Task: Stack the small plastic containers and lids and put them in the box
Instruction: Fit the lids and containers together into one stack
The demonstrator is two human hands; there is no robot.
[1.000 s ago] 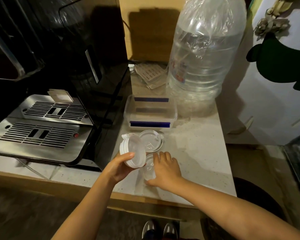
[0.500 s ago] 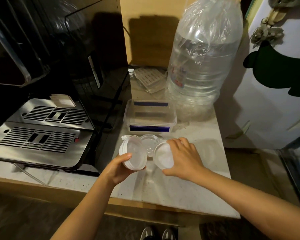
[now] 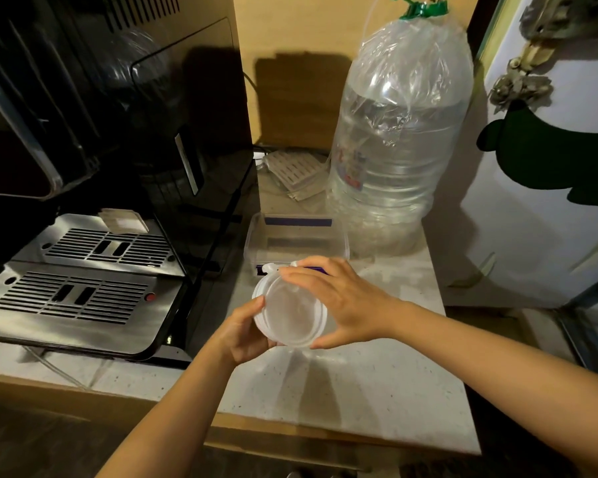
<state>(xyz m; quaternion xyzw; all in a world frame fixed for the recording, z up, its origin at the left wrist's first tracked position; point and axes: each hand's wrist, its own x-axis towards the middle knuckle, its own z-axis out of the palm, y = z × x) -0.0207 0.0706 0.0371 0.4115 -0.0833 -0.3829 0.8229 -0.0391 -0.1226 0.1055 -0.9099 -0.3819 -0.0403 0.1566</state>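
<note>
A stack of small round translucent plastic lids (image 3: 289, 313) is held upright above the counter, its flat face turned toward me. My left hand (image 3: 244, 334) grips the stack from the lower left. My right hand (image 3: 342, 298) presses a lid onto the front of the stack, fingers over its top edge and thumb under its lower right rim. Just behind the hands sits the clear rectangular box (image 3: 296, 238) with blue-purple strips, open on top; its front wall is partly hidden by my hands.
A large clear water bottle (image 3: 394, 150) stands behind and right of the box. A black coffee machine with a steel drip tray (image 3: 80, 291) fills the left. The pale speckled counter (image 3: 377, 384) ends at a wooden front edge; a white fridge door (image 3: 549, 167) stands at the right.
My right hand picked a lid off the counter, carried it left and brought it against the stack in my left hand. The stack rose slightly toward the box.
</note>
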